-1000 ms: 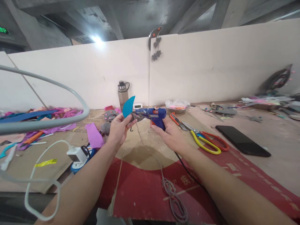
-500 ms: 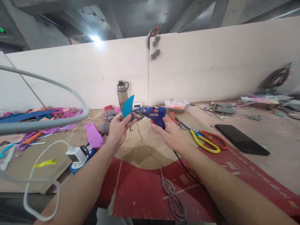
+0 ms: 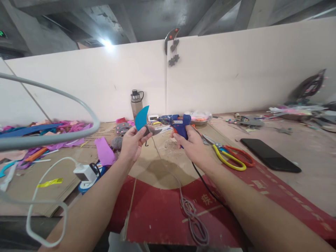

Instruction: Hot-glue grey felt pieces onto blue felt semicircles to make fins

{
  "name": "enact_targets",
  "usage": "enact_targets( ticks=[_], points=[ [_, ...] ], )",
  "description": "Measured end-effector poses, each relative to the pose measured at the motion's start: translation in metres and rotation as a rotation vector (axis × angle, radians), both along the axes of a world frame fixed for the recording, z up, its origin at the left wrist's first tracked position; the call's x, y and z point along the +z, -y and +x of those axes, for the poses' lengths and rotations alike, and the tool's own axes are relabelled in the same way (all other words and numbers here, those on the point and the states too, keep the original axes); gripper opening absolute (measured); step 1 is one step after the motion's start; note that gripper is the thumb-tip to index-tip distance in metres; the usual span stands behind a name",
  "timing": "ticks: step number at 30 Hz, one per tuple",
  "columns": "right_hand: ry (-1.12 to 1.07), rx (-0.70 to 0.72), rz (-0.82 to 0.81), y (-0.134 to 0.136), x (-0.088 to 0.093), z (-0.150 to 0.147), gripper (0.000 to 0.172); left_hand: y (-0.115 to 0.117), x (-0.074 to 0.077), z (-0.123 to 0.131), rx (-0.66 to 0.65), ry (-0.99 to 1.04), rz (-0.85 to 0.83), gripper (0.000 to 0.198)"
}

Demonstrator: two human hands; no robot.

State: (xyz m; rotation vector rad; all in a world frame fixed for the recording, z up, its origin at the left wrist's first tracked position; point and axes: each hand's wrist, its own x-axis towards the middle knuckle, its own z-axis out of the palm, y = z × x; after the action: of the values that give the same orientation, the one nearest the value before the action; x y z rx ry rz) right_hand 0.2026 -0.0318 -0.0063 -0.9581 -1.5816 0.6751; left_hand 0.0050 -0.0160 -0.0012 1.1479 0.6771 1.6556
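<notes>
Between the fingers of my left hand [image 3: 133, 143] is a blue crescent-shaped piece [image 3: 142, 118], with a grey piece [image 3: 155, 131] pinched against its lower end. A thin grey cord [image 3: 156, 149] hangs from there down to a loose coil [image 3: 193, 220] on the red cardboard. My right hand [image 3: 193, 142] is wrapped round the handle of a blue glue gun [image 3: 180, 126]. Its nozzle points left toward the blue piece, a short gap away. The glue gun's black cable [image 3: 206, 185] runs down beside my right forearm.
Yellow-and-red-handled scissors [image 3: 232, 157] and a black phone [image 3: 270, 155] lie to the right. A bottle [image 3: 136, 103] stands at the back. Felt scraps [image 3: 78, 126] and a white charger [image 3: 85, 173] are on the left. A grey tube [image 3: 78, 99] arcs across the left foreground.
My right hand has drawn the glue gun a little to the right, so its nozzle is now apart from the blue piece. My left hand has hardly moved.
</notes>
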Motion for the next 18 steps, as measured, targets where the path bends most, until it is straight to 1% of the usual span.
enact_targets(
  ticks=[3, 5, 6, 7, 9, 11, 13, 15, 16, 17, 18],
  points=[
    [-0.169, 0.042, -0.157, -0.018, -0.008, 0.005, 0.024, 0.001, -0.001, 0.001, 0.006, -0.046, 0.002, 0.023],
    [-0.202, 0.062, -0.219, -0.034, -0.017, 0.010, 0.022, 0.003, -0.002, 0.004, 0.014, -0.106, 0.005, 0.022],
    [-0.165, 0.051, -0.249, -0.043, -0.021, 0.013, 0.020, 0.003, -0.002, 0.005, 0.017, -0.137, 0.007, 0.022],
    [-0.073, 0.021, -0.270, -0.051, -0.026, 0.015, 0.018, 0.004, -0.003, 0.007, 0.019, -0.165, 0.009, 0.022],
    [0.165, -0.101, -0.258, -0.064, -0.034, 0.020, 0.019, 0.006, -0.004, 0.010, 0.021, -0.212, 0.012, 0.023],
    [0.320, -0.227, -0.230, -0.072, -0.039, 0.024, 0.023, 0.007, -0.006, 0.013, 0.036, -0.244, 0.007, 0.024],
    [0.360, -0.348, -0.176, -0.073, -0.039, 0.028, 0.031, 0.007, -0.006, 0.014, 0.074, -0.271, -0.002, 0.026],
    [0.368, -0.419, -0.072, -0.064, -0.033, 0.029, 0.034, 0.007, -0.007, 0.014, 0.132, -0.301, 0.003, 0.026],
    [0.368, -0.423, -0.014, -0.056, -0.028, 0.027, 0.033, 0.008, -0.007, 0.015, 0.163, -0.321, 0.013, 0.025],
    [0.350, -0.379, 0.029, -0.047, -0.023, 0.023, 0.029, 0.008, -0.006, 0.015, 0.198, -0.342, 0.027, 0.024],
    [0.301, -0.308, 0.038, -0.037, -0.017, 0.017, 0.026, 0.009, -0.006, 0.015, 0.235, -0.365, 0.043, 0.023]
  ],
)
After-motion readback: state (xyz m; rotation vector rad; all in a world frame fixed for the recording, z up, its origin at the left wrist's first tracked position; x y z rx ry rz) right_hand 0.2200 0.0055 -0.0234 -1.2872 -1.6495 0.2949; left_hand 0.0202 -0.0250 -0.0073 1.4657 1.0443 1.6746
